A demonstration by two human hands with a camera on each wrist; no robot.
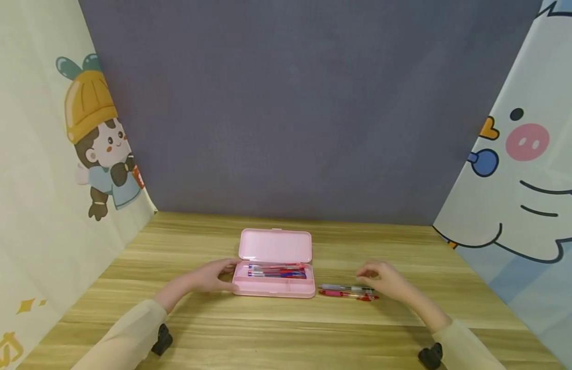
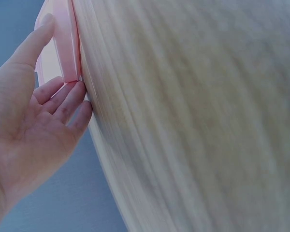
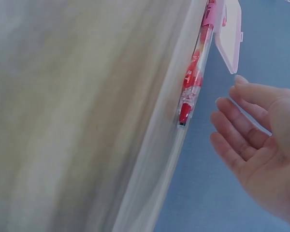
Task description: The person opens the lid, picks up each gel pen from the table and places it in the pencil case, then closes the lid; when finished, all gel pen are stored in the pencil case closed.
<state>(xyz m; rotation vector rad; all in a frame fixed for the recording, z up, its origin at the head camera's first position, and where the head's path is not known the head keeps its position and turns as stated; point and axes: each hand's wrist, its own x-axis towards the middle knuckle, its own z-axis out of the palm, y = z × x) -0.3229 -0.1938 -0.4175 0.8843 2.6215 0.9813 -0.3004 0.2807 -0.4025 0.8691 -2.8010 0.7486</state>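
Note:
A pink pencil case (image 1: 273, 294) lies with its lid (image 1: 275, 245) tipped back on the table. Several pens (image 1: 278, 271) with red and blue parts fill its rear compartment. At its left end my left hand (image 1: 212, 275) steadies it, thumb at the front corner and fingers round toward the back; the left wrist view shows the fingertips (image 2: 77, 92) against the case wall. To the right of the case lie a grey-and-clear pen (image 1: 334, 287) and a pink-and-red pen (image 1: 332, 293). My right hand (image 1: 383, 280) hovers by their right ends, fingers loosely bent, holding nothing.
The wood-grain table (image 1: 249, 334) meets a dark grey panel (image 1: 286, 113) at the back. Printed cartoon sheets stand at the left (image 1: 36, 154) and right (image 1: 540, 195). The case's front part has a long slot and a small square compartment.

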